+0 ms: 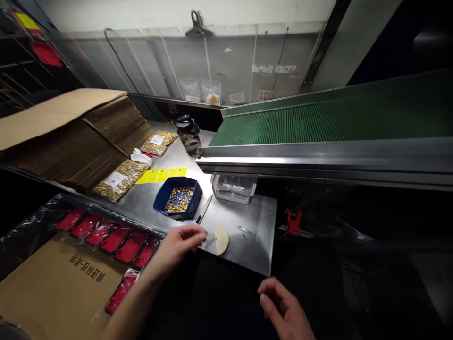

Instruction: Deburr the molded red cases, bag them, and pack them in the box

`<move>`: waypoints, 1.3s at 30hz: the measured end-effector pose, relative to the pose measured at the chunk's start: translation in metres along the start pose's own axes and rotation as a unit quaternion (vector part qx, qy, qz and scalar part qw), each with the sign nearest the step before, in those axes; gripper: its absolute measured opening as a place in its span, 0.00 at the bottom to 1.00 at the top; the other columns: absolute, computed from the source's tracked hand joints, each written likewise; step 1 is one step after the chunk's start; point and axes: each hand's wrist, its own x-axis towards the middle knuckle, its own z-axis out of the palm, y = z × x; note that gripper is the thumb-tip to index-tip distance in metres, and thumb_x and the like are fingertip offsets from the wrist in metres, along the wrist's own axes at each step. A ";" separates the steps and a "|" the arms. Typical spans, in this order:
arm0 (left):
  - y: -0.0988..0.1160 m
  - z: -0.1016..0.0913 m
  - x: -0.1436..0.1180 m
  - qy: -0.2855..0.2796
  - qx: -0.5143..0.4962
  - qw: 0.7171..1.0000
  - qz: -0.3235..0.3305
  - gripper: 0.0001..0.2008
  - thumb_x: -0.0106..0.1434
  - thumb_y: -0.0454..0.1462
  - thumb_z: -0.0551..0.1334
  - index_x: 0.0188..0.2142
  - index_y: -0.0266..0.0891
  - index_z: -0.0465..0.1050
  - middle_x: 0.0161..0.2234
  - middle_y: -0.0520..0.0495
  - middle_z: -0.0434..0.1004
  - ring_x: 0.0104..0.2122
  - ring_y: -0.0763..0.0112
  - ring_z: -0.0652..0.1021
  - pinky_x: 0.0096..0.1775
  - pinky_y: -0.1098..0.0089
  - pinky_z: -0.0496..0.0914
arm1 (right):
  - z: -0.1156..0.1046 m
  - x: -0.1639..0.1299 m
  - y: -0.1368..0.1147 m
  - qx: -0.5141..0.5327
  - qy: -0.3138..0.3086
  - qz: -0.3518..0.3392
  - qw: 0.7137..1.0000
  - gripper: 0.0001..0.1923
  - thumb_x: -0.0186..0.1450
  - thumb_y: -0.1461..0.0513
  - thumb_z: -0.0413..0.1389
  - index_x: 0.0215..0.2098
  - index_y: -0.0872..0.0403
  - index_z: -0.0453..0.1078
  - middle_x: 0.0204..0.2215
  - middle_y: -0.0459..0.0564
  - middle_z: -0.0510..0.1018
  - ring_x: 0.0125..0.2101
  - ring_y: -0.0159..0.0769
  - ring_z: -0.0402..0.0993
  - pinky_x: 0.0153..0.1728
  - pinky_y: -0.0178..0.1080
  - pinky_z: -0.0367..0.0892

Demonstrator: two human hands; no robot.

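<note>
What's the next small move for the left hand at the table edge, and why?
Probably slide the left hand right to pinch the pale half-round piece. Its fingertips are bunched at the steel table edge beside that piece, apparently not yet gripping it. The right hand hangs loosely curled, off the table, holding nothing visible.

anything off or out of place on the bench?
Nothing spilled or damaged that I can see. The gold parts stay inside the blue tray. The left hand pinches something small beside the tan half-disc, which sits right at the steel table front edge. The right hand hangs empty, off the table.
</note>
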 end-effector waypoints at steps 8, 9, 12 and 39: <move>0.019 0.113 -0.077 -0.162 -0.341 0.921 -0.095 0.13 0.55 0.44 0.77 0.32 0.36 0.83 0.22 0.51 0.71 0.21 0.78 0.67 0.25 0.75 0.59 | -0.013 0.006 -0.071 0.004 -0.063 -0.227 0.972 0.06 0.71 0.61 0.60 0.45 0.49 0.77 0.38 0.48 0.76 0.39 0.35 0.75 0.42 0.36 0.71; 0.022 0.116 -0.078 -0.169 -0.350 0.916 -0.097 0.13 0.55 0.43 0.77 0.31 0.36 0.83 0.22 0.51 0.71 0.22 0.78 0.67 0.25 0.75 0.59 | -0.014 0.004 -0.070 0.012 -0.065 -0.237 0.969 0.05 0.71 0.62 0.60 0.44 0.49 0.78 0.37 0.48 0.76 0.39 0.35 0.75 0.41 0.36 0.71; 0.031 0.120 -0.079 -0.189 -0.372 0.902 -0.110 0.13 0.54 0.43 0.77 0.31 0.36 0.83 0.23 0.51 0.71 0.21 0.78 0.67 0.25 0.75 0.58 | -0.017 -0.001 -0.061 0.036 -0.053 -0.252 0.966 0.06 0.70 0.64 0.61 0.44 0.48 0.79 0.36 0.48 0.75 0.38 0.34 0.74 0.40 0.37 0.71; 0.040 0.153 -0.083 -0.134 -0.360 0.917 -0.103 0.17 0.62 0.39 0.73 0.50 0.42 0.79 0.35 0.48 0.82 0.31 0.73 0.77 0.35 0.74 0.73 | -0.033 -0.017 -0.047 0.038 0.035 -0.152 0.987 0.03 0.71 0.61 0.60 0.40 0.51 0.76 0.35 0.47 0.77 0.36 0.33 0.76 0.39 0.35 0.71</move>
